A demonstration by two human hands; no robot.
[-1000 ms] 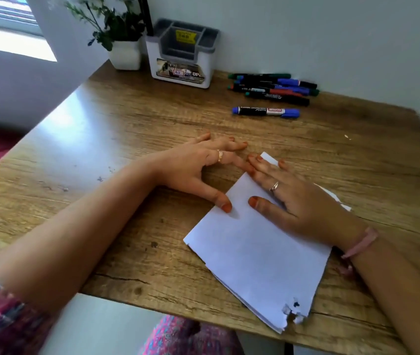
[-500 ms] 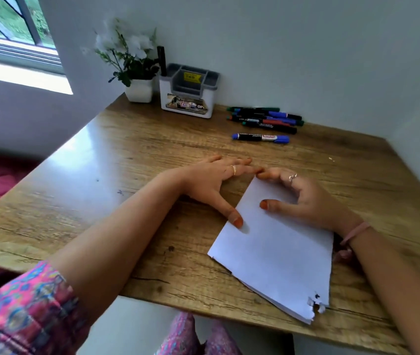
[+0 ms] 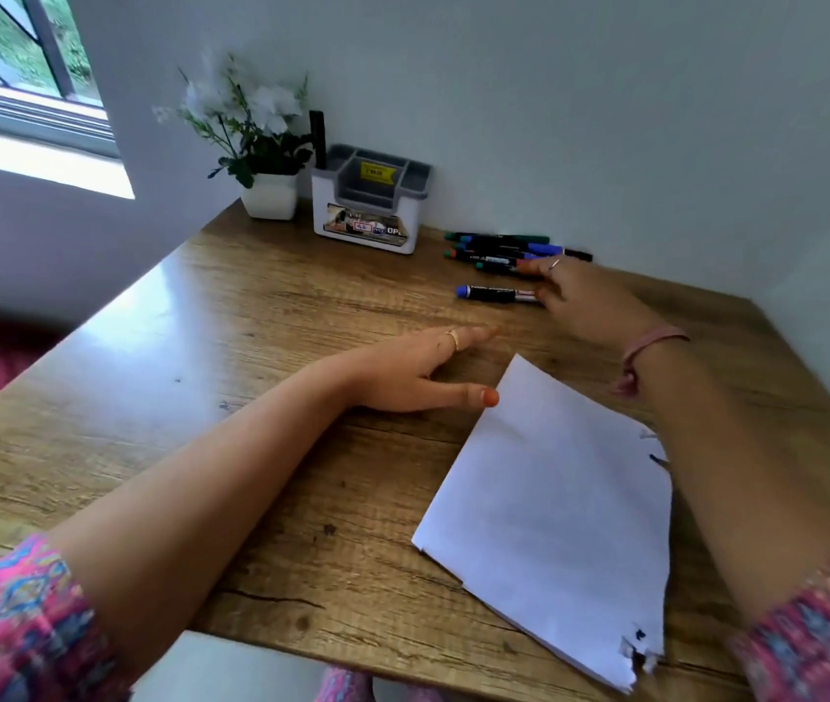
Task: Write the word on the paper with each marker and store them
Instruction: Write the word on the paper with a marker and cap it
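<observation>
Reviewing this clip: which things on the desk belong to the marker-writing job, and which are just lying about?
Belongs to the job:
paper, blank
blue-capped marker, which the right hand is reaching for
marker pile by the wall
organizer, likely the storage place, one black marker upright in it
left hand, flat on the desk

Just lying about:
flower pot

The table (image 3: 230, 316) is grained wood with a smooth, faintly glossy finish that catches window light. The paper (image 3: 554, 509) is matt white, torn at one corner. The markers (image 3: 499, 248) and the white-and-grey organiser (image 3: 369, 215) look like smooth plastic. The sleeve (image 3: 12, 620) is patterned cloth.
</observation>
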